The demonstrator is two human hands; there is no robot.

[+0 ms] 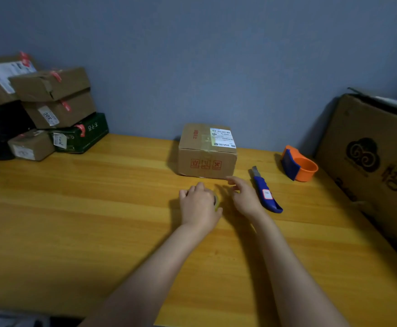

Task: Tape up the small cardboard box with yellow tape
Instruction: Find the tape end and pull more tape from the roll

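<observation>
Head view: my left hand (198, 204) grips the yellow tape (217, 201) mid-table, right hand (243, 197) loose beside it; the small cardboard box (207, 152) sits toward the far edge; I should find the tape's end first

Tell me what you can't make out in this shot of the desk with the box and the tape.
- Yellow tape roll, head view: mostly covered by the left hand; only a sliver shows, so its free end is hidden.
- Small cardboard box: label print too small to read; back and underside face away.
- Right hand: motion-blurred; its grip is unclear.
- Large carton: cut off by the right edge.
- Stacked parcels: cut off by the left edge.
</observation>
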